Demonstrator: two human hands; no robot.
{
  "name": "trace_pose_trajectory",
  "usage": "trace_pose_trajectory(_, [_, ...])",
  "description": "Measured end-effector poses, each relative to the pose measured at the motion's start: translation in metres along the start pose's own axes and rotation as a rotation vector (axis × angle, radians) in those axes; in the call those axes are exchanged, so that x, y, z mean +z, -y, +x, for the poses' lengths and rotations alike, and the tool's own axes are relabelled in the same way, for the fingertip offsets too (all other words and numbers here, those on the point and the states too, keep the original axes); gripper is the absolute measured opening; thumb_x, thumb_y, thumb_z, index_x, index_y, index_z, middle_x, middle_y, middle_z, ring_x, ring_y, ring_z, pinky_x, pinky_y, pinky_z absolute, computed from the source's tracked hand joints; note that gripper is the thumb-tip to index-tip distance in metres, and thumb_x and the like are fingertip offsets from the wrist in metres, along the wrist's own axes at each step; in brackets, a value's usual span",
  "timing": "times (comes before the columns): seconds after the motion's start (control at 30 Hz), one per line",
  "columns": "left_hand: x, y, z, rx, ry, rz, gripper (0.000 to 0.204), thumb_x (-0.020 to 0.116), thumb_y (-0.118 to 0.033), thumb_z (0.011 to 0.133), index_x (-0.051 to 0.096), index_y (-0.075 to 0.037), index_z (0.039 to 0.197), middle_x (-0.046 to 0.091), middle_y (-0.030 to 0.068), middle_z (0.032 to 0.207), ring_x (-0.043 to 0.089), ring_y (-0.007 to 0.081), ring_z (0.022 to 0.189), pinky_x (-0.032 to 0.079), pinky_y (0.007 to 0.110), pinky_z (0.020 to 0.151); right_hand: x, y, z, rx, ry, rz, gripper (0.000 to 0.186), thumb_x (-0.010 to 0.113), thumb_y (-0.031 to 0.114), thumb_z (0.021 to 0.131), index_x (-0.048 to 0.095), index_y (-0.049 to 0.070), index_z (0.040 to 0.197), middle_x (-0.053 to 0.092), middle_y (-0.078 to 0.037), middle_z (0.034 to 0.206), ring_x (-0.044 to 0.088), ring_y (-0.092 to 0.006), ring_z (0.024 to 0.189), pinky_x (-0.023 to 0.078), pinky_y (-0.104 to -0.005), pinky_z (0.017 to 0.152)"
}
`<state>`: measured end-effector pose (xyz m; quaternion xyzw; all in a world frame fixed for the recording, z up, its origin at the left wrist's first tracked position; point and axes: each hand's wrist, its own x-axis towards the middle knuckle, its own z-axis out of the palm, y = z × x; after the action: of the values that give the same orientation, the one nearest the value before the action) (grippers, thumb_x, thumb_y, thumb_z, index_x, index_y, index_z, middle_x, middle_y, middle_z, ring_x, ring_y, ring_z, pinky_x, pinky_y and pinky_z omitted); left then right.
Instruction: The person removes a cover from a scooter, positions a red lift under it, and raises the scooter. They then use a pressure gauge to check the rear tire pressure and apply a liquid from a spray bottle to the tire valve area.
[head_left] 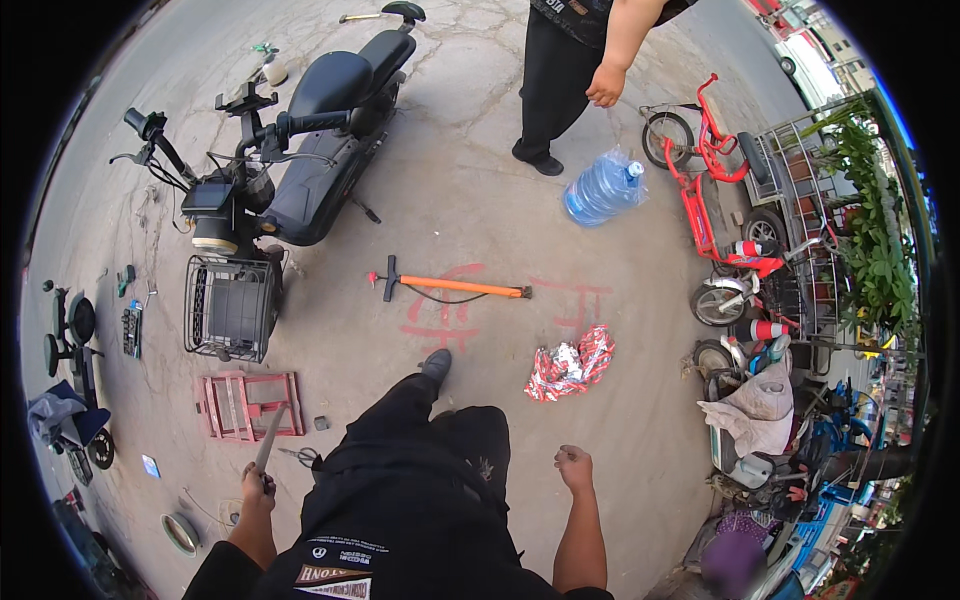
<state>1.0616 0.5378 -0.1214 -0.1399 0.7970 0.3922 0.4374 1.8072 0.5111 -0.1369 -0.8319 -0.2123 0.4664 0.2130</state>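
Observation:
My left hand point(258, 487) is closed around the handle of a knife point(269, 442), whose long grey tapered blade points away from me. The tip overlaps a low red wooden frame stool point(252, 407) lying on the ground at the left. My right hand point(574, 468) hangs at my right side with its fingers curled in. Whatever it may hold is hidden. Beyond it lies a crumpled red, white and silver plastic wrapper point(570, 363). Ahead of my foot, an orange floor pump point(458, 286) with a black handle lies on its side.
A black electric scooter point(330, 140) with a front basket stands at the far left. Beyond the pump, a person point(565, 75) stands near a wrapped blue water jug point(603, 190). A red tricycle point(700, 205) and other vehicles line the right. Scissors point(303, 457) lie beside my left leg.

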Motion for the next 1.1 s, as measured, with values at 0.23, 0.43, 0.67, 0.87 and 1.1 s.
trace_pose_trajectory(0.23, [0.075,0.039,-0.07,0.03,-0.033,-0.048,0.032,0.052,-0.008,0.089,0.056,-0.019,0.119,0.051,-0.0009,0.069,0.051,0.0104,0.05,0.042,0.023,0.041,-0.12,-0.004,0.122,0.059,0.114,-0.1,0.021,0.063,0.01,0.089,0.067,-0.007,0.101,0.068,-0.012,0.081,0.064,-0.017,0.064,0.051,-0.0283,0.055])
trace_pose_trajectory(0.43, [0.153,0.069,-0.132,0.043,-0.061,-0.109,0.02,0.051,-0.006,0.089,0.058,-0.015,0.106,0.053,0.0011,0.07,0.051,0.012,0.05,0.043,0.025,0.041,-0.192,0.027,0.195,0.064,0.056,0.157,0.022,0.063,0.008,0.089,0.065,-0.006,0.105,0.067,-0.013,0.082,0.063,-0.0181,0.063,0.05,-0.0292,0.054])
trace_pose_trajectory(0.67, [0.161,0.083,-0.106,0.074,-0.073,-0.066,0.015,0.055,-0.023,0.091,0.051,-0.012,0.082,0.048,0.001,0.061,0.046,0.0115,0.046,0.04,0.023,0.039,-0.259,-0.077,0.252,0.273,-0.032,0.341,0.011,0.058,0.0,0.087,0.054,0.003,0.077,0.05,-0.005,0.064,0.048,-0.0143,0.049,0.037,-0.0295,0.043])
trace_pose_trajectory(0.87, [0.143,0.073,-0.098,0.027,-0.086,-0.079,0.014,0.053,-0.021,0.091,0.053,-0.01,0.083,0.05,0.0028,0.063,0.049,0.0135,0.049,0.043,0.025,0.041,-0.228,-0.065,0.255,0.33,0.087,0.435,0.019,0.057,-0.001,0.087,0.048,0.006,0.071,0.045,-0.002,0.061,0.045,-0.013,0.049,0.033,-0.029,0.043])
trace_pose_trajectory(1.1, [0.163,0.081,-0.105,-0.032,-0.201,-0.052,0.016,0.053,-0.02,0.088,0.05,-0.012,0.076,0.046,0.0001,0.06,0.044,0.0126,0.045,0.039,0.023,0.039,-0.201,0.051,0.267,-0.113,0.11,0.024,0.027,0.064,0.011,0.089,0.067,-0.008,0.107,0.07,-0.013,0.083,0.067,-0.0174,0.067,0.052,-0.029,0.056])
